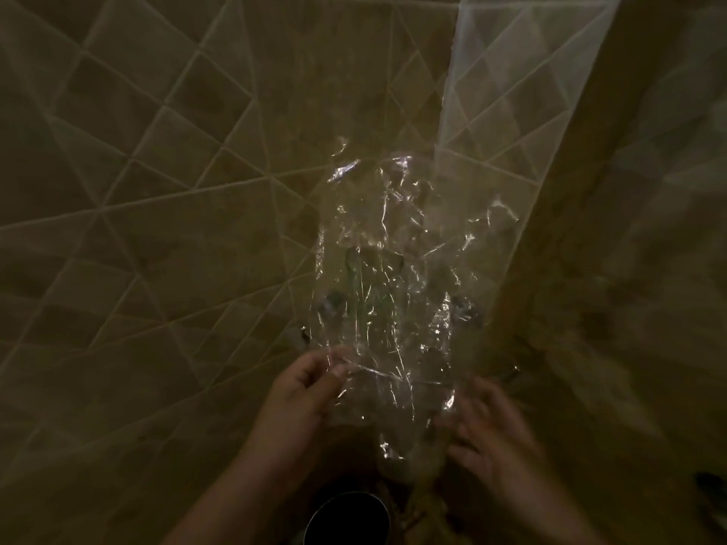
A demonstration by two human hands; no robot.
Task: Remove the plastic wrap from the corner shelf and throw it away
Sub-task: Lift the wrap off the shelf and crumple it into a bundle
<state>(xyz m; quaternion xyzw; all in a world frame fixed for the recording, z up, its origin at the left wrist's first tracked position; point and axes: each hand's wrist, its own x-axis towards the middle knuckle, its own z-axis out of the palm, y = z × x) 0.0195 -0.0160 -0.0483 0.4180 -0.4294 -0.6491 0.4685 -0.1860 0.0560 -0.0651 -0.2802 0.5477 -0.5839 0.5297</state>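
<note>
A crinkled sheet of clear plastic wrap (397, 293) hangs upright in the middle of the view, catching glints of light. Something dark and greenish shows dimly through it; the corner shelf itself cannot be made out. My left hand (303, 391) pinches the wrap's lower left edge between thumb and fingers. My right hand (491, 430) is blurred at the wrap's lower right, fingers spread against or just beside the plastic; whether it grips the sheet cannot be told.
Beige tiled walls (157, 190) meet in a corner behind the wrap, and a lighter tiled strip (507, 92) runs up at the right. A round dark opening with a metal rim (348, 519), like a bin, sits at the bottom centre below my hands.
</note>
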